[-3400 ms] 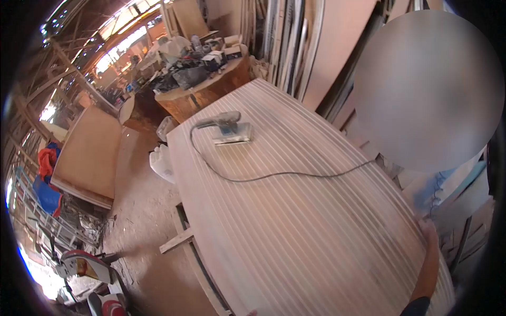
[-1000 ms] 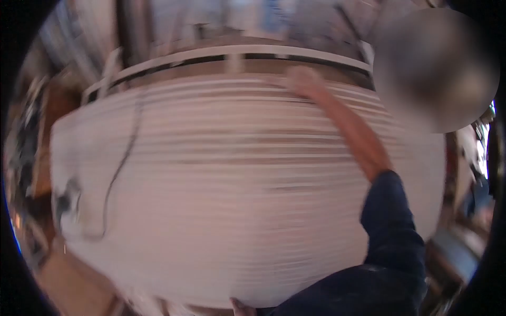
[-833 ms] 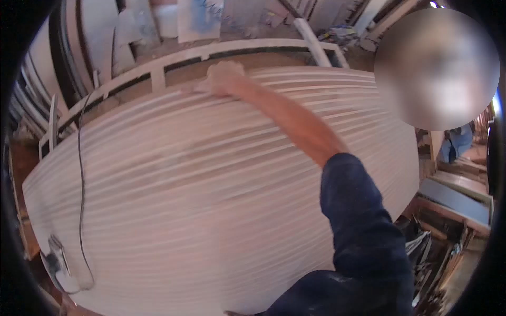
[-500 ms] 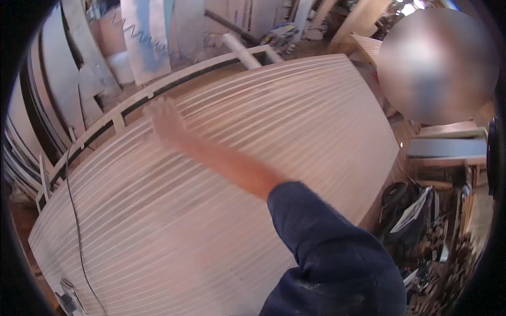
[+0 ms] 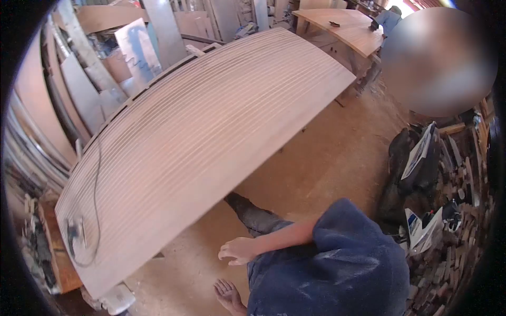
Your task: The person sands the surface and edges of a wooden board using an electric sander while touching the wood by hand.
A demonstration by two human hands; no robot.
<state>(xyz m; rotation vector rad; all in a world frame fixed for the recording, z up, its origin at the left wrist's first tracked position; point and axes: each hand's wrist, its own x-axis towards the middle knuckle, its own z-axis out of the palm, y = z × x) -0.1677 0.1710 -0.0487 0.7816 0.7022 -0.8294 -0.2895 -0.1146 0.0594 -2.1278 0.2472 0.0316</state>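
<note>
A large wooden panel (image 5: pixel 200 121) with many parallel grooves lies across the work support. My right hand (image 5: pixel 238 250) hangs in front of my body, short of the panel's near edge. Its fingers are loosely bent and apart, with nothing visible in them. Lower down, my left hand (image 5: pixel 227 294) shows its fingers stretched out, also holding nothing visible. Neither hand touches the panel. On the panel's lower left end rests a small power tool (image 5: pixel 76 234), its exact kind unclear, with a dark cord (image 5: pixel 98 195) looping over the surface.
Boards and sheets (image 5: pixel 79 89) lean along the left and back. Another person (image 5: pixel 389 21) stands by a second wooden panel (image 5: pixel 337 23). Wood offcuts (image 5: pixel 443 274) and dark bags (image 5: pixel 400 174) line the right. Dusty floor (image 5: pixel 327 152) lies between.
My right hand has left the panel's far side and come back near my body. My left hand has come into view. The view has shifted, showing the panel farther away and more floor.
</note>
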